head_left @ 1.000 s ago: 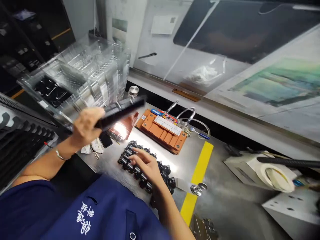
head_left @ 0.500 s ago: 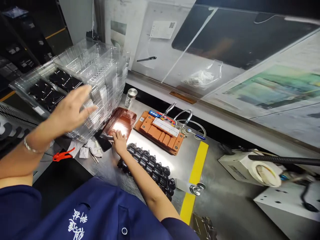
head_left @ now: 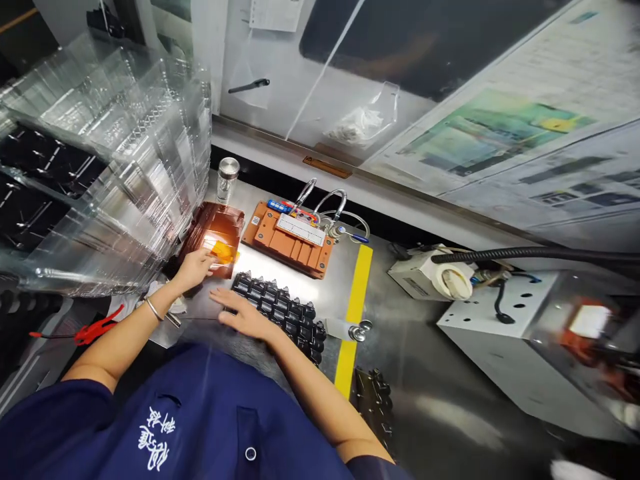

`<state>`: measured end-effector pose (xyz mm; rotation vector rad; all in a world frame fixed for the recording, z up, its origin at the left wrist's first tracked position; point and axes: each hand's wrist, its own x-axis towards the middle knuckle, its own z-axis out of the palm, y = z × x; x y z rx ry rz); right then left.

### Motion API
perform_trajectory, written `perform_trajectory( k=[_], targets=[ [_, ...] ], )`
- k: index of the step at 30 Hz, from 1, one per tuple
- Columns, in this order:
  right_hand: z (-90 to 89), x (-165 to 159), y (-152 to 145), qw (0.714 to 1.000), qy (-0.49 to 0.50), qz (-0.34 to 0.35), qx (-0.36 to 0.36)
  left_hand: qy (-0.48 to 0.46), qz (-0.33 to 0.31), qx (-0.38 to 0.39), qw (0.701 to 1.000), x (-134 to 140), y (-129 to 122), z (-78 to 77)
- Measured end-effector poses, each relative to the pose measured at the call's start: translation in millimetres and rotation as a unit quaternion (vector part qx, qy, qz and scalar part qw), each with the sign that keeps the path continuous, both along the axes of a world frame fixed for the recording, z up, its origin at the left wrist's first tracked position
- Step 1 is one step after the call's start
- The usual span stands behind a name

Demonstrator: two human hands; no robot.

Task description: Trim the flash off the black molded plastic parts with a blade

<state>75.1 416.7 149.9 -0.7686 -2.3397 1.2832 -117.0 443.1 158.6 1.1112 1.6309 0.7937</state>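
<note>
My left hand (head_left: 196,268) is over the near edge of a stack of glossy reddish-brown film sheets (head_left: 220,217). Its fingertips pinch a thin amber film (head_left: 226,251), which glows orange where it lifts off the stack. My right hand (head_left: 246,316) is held flat and open beside the rows of small black parts (head_left: 280,303), holding nothing. Behind these parts sits an orange fixture block (head_left: 295,252) with a white label strip and two curved metal tubes.
Clear plastic trays (head_left: 150,180) with black parts are stacked at the left. A glass jar (head_left: 227,180) stands behind the film. A red air gun (head_left: 97,327) lies at the left edge. Yellow tape (head_left: 354,313) crosses the metal table; a grey machine (head_left: 500,347) is at the right.
My left hand has come down from the trays to the film stack and pinches a film. My right hand has moved off the stack toward me. The view has shifted right.
</note>
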Motion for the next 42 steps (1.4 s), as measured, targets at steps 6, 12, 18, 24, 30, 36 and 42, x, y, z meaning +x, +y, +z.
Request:
perform_trajectory(
  k=[6, 12, 18, 24, 30, 36, 42],
  targets=[
    [32.8, 7.6, 38.8, 0.965, 0.055, -0.256, 0.002, 0.035, -0.134, 0.12, 0.983, 33.6, -15.5, 19.8],
    [65.2, 29.7, 61.1, 0.992, -0.014, -0.085, -0.097, 0.066, -0.251, 0.185, 0.948, 33.0, -16.1, 26.9],
    [79.6, 37.9, 70.8, 0.988, -0.018, -0.045, -0.146, -0.076, -0.166, 0.103, 0.978, 44.2, -26.3, 37.8],
    [64.3, 80.0, 71.2, 0.93, 0.064, -0.281, -0.229, -0.08, -0.046, -0.007, 0.996, 22.4, -25.9, 40.1],
    [47.1, 162.7, 60.8, 0.772, 0.137, -0.61, -0.112, 0.252, 0.03, -0.03, 0.967, -27.4, 32.7, 0.1],
    [64.7, 181.0, 36.1, 0.849, -0.06, -0.522, 0.053, 0.396, 0.036, -0.015, 0.917, -22.0, 104.4, -38.1],
    [80.6, 207.8, 32.5, 0.877, -0.151, -0.431, 0.149, 0.543, -0.142, 0.091, 0.823, -29.9, 126.5, -49.9]
  ],
)
